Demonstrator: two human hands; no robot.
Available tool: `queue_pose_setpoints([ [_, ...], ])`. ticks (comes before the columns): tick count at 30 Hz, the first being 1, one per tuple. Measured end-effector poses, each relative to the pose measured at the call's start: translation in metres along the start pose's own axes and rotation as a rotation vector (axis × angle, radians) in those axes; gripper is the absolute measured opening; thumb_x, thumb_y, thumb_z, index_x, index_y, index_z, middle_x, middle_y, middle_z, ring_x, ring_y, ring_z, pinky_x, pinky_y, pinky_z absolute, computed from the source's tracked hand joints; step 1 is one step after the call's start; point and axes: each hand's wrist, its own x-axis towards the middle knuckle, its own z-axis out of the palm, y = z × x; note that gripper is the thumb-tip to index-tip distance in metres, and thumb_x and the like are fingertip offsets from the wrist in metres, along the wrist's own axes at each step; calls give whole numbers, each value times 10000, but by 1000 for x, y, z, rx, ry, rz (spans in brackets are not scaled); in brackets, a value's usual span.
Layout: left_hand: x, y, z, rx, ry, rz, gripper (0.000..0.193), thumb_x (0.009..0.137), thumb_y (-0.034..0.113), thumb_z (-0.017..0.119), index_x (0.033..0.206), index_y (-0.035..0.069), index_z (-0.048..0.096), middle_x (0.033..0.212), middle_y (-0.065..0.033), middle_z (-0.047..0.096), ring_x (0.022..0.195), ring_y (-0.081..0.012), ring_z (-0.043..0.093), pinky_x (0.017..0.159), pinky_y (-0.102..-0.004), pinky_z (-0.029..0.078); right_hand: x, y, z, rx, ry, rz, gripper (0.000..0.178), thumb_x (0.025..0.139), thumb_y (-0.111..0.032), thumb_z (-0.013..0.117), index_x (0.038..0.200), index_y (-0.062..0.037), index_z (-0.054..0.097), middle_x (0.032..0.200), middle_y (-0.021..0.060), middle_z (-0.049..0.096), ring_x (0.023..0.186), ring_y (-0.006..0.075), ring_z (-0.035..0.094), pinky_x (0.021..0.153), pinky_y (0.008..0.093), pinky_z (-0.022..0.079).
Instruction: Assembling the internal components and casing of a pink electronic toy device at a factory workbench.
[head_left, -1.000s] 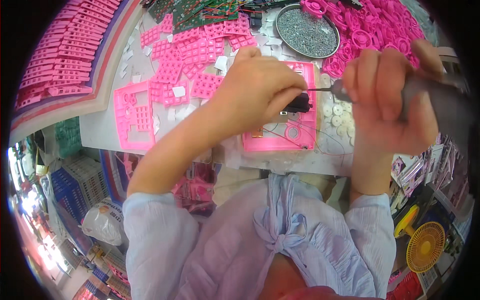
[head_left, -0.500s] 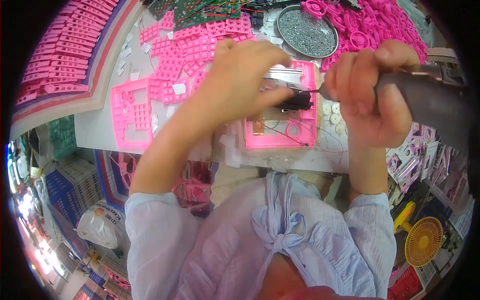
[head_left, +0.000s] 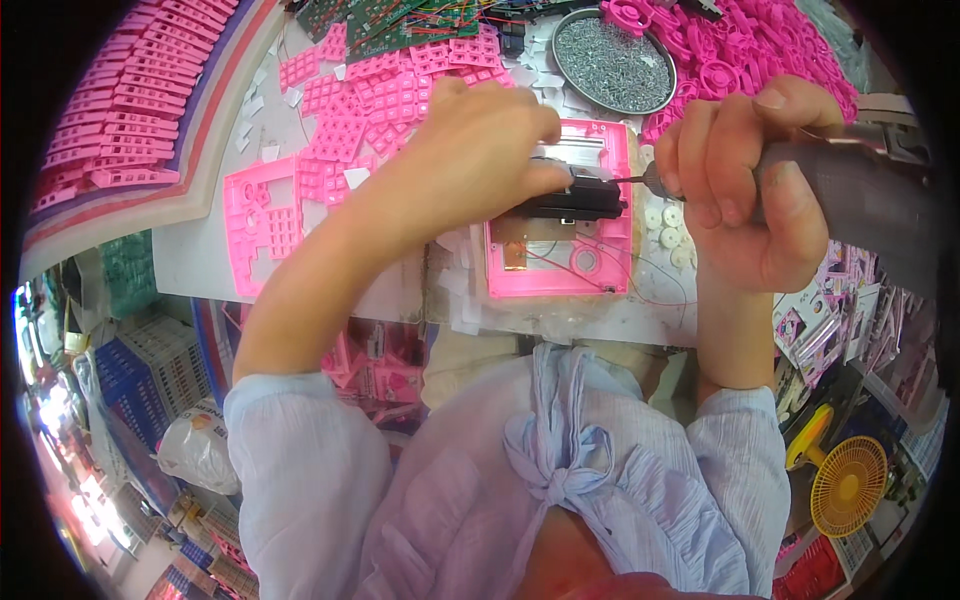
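My right hand (head_left: 745, 185) is wrapped around a grey electric screwdriver (head_left: 850, 195), whose thin bit points left over a pink plastic housing (head_left: 560, 290). The bit's tip is at a long black plastic part (head_left: 575, 200) lying across the housing. Over the housing's left side is my left hand (head_left: 480, 140), its thumb touching or just above the black part and its index finger apart from the thumb. The other left fingers are partly hidden. Inside the housing a silver strip (head_left: 580, 150) and thin red wires (head_left: 600, 245) show.
A round metal dish of screws (head_left: 615, 65) stands behind the housing, near heaped pink parts (head_left: 730, 60). Pink keypads (head_left: 340, 130) and another pink housing (head_left: 262, 225) lie left. White discs (head_left: 672, 235) sit to the right. Green circuit boards (head_left: 390, 25) are at the back.
My left hand has drawn back a little to the left, uncovering more of the black part. The screwdriver stays nearly in place, its bit slightly higher.
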Motion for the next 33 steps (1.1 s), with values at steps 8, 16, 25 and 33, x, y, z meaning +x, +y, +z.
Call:
queue_pose_setpoints([
  [8, -64, 13, 38, 122, 320, 61, 481, 745, 278, 825, 1174, 148, 652, 1032, 0, 687, 934, -198, 619, 882, -410, 318, 1, 19, 15, 22, 76, -5, 371, 977, -202, 509, 1312, -49, 465, 642, -4, 456, 572, 128, 434, 572, 327, 408],
  [16, -65, 8, 49, -52, 342, 25, 479, 726, 259, 814, 1141, 153, 600, 962, 0, 631, 938, -206, 604, 873, -444, 321, 0, 40, 31, -117, 122, 52, 334, 957, -187, 609, 1219, -34, 470, 616, 12, 458, 550, 123, 440, 509, 305, 382],
  [25, -62, 1, 61, -108, 453, 122, 475, 707, 213, 825, 1110, 120, 591, 961, -24, 618, 900, -217, 612, 850, -439, 330, -6, 53, 31, -285, 97, 52, 254, 946, -157, 646, 1063, -30, 459, 617, 36, 481, 502, 127, 437, 487, 313, 411],
  [33, -63, 3, 60, -127, 453, 143, 472, 698, 225, 837, 1098, 111, 615, 979, -16, 626, 940, -228, 602, 865, -447, 321, -2, 51, 29, -333, -37, 154, 285, 922, -138, 696, 1059, 2, 488, 713, 77, 557, 557, 135, 510, 534, 307, 471],
])
